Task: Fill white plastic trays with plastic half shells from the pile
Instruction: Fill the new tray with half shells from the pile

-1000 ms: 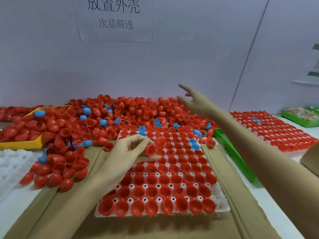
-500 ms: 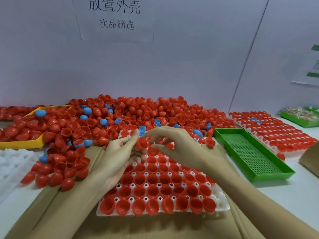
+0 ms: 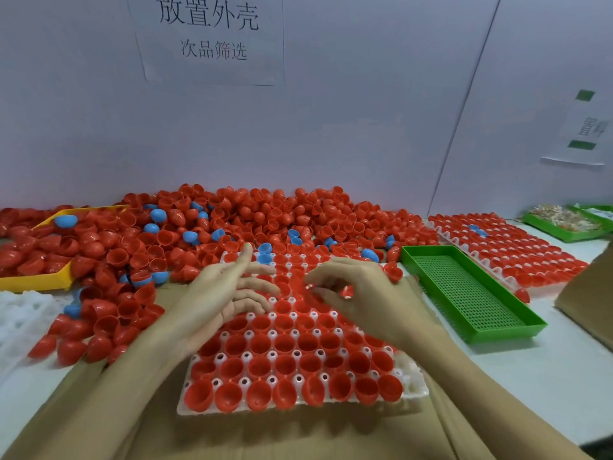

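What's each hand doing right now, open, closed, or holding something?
Left hand: open, fingers straight, holding nothing, over the white tray.
Right hand: fingers curled over the tray; cannot tell if it holds a shell.

Left hand (image 3: 229,293) spread; right hand (image 3: 358,293) curled, pinching.

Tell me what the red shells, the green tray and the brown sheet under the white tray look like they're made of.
Red shells: glossy, thin moulded plastic, judging by their highlights. Green tray: rigid plastic, apparently, with a perforated grid floor. Brown sheet: matte, creased, probably cardboard.
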Demonstrator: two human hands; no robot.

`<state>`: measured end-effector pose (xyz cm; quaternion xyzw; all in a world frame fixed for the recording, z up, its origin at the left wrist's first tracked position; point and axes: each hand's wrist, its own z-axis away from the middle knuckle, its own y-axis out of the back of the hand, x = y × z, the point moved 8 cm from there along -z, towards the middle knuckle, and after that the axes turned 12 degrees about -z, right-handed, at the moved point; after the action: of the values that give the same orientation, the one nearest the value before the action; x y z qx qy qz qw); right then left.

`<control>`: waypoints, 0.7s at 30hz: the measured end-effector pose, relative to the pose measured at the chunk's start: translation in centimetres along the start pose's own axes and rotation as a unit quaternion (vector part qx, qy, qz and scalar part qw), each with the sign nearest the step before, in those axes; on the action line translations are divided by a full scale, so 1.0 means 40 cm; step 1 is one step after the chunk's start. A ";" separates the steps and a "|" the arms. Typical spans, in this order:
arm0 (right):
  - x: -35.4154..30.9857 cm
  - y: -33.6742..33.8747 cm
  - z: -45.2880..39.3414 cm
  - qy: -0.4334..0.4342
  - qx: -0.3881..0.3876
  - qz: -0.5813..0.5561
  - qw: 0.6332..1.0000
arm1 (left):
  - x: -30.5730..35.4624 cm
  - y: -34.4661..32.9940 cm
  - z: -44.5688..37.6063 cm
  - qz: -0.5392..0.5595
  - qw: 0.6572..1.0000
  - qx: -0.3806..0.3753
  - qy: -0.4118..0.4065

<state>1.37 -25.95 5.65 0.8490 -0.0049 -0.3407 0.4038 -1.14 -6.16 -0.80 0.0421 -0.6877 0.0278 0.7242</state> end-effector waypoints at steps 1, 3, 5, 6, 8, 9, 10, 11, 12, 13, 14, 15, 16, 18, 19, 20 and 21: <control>0.019 0.032 0.020 -0.030 0.002 0.002 1.000 | 0.006 0.017 -0.001 -0.007 1.000 0.012 -0.012; 0.052 0.093 0.075 -0.077 -0.004 0.007 0.997 | 0.015 0.051 -0.004 -0.010 0.999 0.045 -0.029; 0.075 0.142 0.141 -0.116 -0.016 0.012 0.993 | 0.020 0.075 -0.009 -0.013 0.997 0.071 -0.039; 0.082 0.159 0.173 -0.135 -0.024 0.015 0.990 | 0.021 0.084 -0.012 -0.016 0.996 0.082 -0.042; 0.090 0.172 0.233 -0.171 -0.047 0.018 0.984 | 0.021 0.098 -0.014 -0.027 0.994 0.098 -0.045; 0.092 0.168 0.257 -0.187 -0.063 0.015 0.980 | 0.019 0.103 -0.015 -0.032 0.993 0.102 -0.046; 0.093 0.161 0.277 -0.200 -0.078 0.012 0.977 | 0.018 0.104 -0.015 -0.038 0.993 0.104 -0.046; 0.093 0.153 0.292 -0.207 -0.089 0.015 0.974 | 0.016 0.104 -0.014 -0.043 0.993 0.104 -0.046; 0.092 0.148 0.302 -0.211 -0.096 0.022 0.972 | 0.016 0.102 -0.015 -0.048 0.992 0.103 -0.046; 0.092 0.146 0.309 -0.212 -0.100 0.030 0.972 | 0.016 0.101 -0.015 -0.054 0.992 0.102 -0.047; 0.091 0.145 0.312 -0.211 -0.102 0.036 0.972 | 0.016 0.100 -0.014 -0.062 0.992 0.103 -0.047; 0.090 0.144 0.314 -0.209 -0.104 0.041 0.971 | 0.018 0.100 -0.013 -0.072 0.991 0.105 -0.049; 0.091 0.141 0.314 -0.209 -0.108 0.046 0.971 | 0.019 0.101 -0.012 -0.084 0.989 0.108 -0.051; 0.093 0.128 0.313 -0.211 -0.125 0.059 0.968 | 0.024 0.106 -0.008 -0.118 0.984 0.122 -0.057; 0.094 0.119 0.312 -0.210 -0.134 0.066 0.966 | 0.026 0.108 -0.005 -0.135 0.980 0.130 -0.059; 0.097 0.112 0.311 -0.211 -0.141 0.071 0.965 | 0.028 0.107 -0.004 -0.148 0.978 0.137 -0.060; 0.101 0.109 0.310 -0.212 -0.144 0.073 0.964 | 0.029 0.105 -0.003 -0.159 0.975 0.141 -0.060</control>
<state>-1.60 -38.49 0.86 0.6875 -0.1038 -0.4797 0.5352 -1.37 -1.97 0.43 0.2541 -0.7039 0.0060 0.6633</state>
